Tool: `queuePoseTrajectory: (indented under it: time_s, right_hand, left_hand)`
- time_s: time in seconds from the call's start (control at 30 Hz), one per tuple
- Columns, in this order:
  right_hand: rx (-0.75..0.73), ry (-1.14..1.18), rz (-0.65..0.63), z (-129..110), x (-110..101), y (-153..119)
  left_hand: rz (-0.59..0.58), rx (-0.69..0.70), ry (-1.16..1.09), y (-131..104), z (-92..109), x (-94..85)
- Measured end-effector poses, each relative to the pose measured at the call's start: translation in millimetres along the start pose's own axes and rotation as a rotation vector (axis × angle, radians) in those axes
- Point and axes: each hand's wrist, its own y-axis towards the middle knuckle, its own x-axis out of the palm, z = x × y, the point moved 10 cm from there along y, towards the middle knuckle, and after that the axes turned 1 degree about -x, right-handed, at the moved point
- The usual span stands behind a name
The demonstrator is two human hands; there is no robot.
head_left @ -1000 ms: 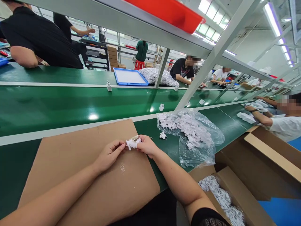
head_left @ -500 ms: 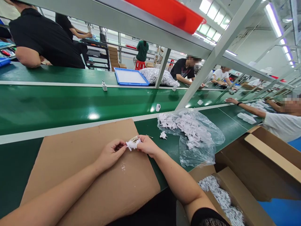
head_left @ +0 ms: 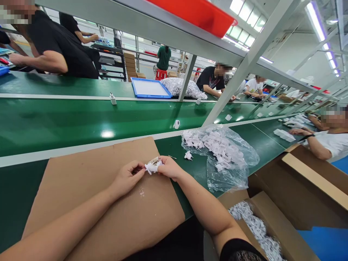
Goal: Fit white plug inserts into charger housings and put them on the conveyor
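Observation:
My right hand (head_left: 169, 168) grips a small white plastic plug piece (head_left: 151, 167) with a beige or metallic part along its top. At the left end of this piece my left hand (head_left: 131, 175) is closed in a pinch, fingertips against it. Both hands are over a flat sheet of brown cardboard (head_left: 108, 203). Just right of my right hand, a single white plug part (head_left: 188, 155) and a thin metal pin (head_left: 172, 157) lie on the green bench. A clear plastic bag (head_left: 231, 150) spills many white plug parts beyond them.
White chargers (head_left: 112, 98) stand or lie along the green conveyor (head_left: 67, 119). A slanted metal post (head_left: 244, 72) rises behind the bag. Open cardboard boxes (head_left: 277, 221) are at lower right, one with white bagged pieces. A blue tray (head_left: 151, 88) and co-workers are across the belt.
Chargers on the conveyor have shifted left. The co-worker at right has drawn an arm back from the belt; the person at upper left has shifted posture. My hands stay nearly still.

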Motion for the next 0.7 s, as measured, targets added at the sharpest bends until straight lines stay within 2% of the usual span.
queuePoseTrajectory:
  time_s: [0.27, 0.43, 0.57, 0.7]
  right_hand:
    - [-0.005, -0.01, 0.027, 1.6, -3.8, 1.6]
    - [-0.023, -0.048, 0.055, -3.5, -7.8, 0.0]
    - [-0.06, -0.317, 0.035, -10.5, -7.1, -6.2]
    - [-0.172, -0.675, 0.1, -27.7, -10.0, -17.4]
  left_hand:
    - [0.0, -0.001, -0.035, 0.4, 0.5, 0.0]
    - [0.033, -0.078, -0.156, 0.9, -6.9, -2.1]
    - [0.094, -0.179, -0.185, 3.3, -15.8, -6.5]
    - [0.069, -0.105, 0.067, 29.6, -1.1, -14.0]
